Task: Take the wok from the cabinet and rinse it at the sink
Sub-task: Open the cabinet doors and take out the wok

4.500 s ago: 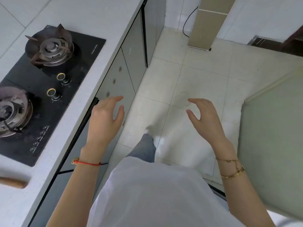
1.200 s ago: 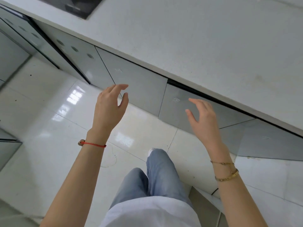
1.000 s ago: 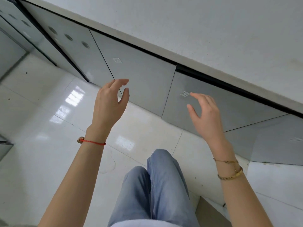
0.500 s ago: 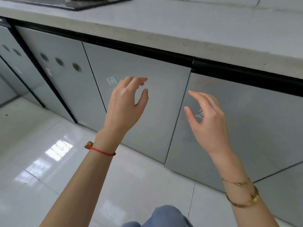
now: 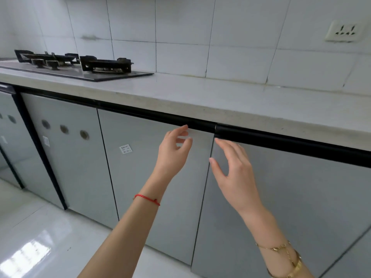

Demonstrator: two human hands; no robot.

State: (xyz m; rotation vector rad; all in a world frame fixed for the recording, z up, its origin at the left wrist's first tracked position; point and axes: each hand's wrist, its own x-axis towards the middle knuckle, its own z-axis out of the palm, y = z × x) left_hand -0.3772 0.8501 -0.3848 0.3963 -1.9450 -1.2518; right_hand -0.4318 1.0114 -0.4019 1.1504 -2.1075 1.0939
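Tiled wall [image 5: 230, 47] at back, with a socket [image 5: 344, 32] at upper right. Pale bench [image 5: 200, 93] runs across the view, with a black hob [image 5: 80, 71] at its left end carrying two dark pan supports. Glossy floor [image 5: 40, 233] at lower left.

Below the bench: a row of grey cabinet doors, all closed, with a black strip [image 5: 281, 140] along their tops. Right door [image 5: 291, 207] and middle door [image 5: 152, 177] meet at a thin vertical seam. Middle door has a small white sticker [image 5: 125, 148]. Left door [image 5: 66, 153] has three round holes [image 5: 64, 129] and its own small sticker.

Wok not in view; no door open, so cannot tell where it sits.

Both arms reach toward the seam. Left hand [image 5: 173, 151] is up in front of the middle door's top right corner, fingers loosely spread and slightly bent, fingertips at the black strip; holding nothing; contact with the strip cannot be told. Right hand [image 5: 233, 167] is in front of the right door's top left corner, fingers extended toward the strip, thumb out over the seam, holding nothing.

Red string [image 5: 147, 199] on left wrist. Gold bracelets [image 5: 289, 261] on right wrist.
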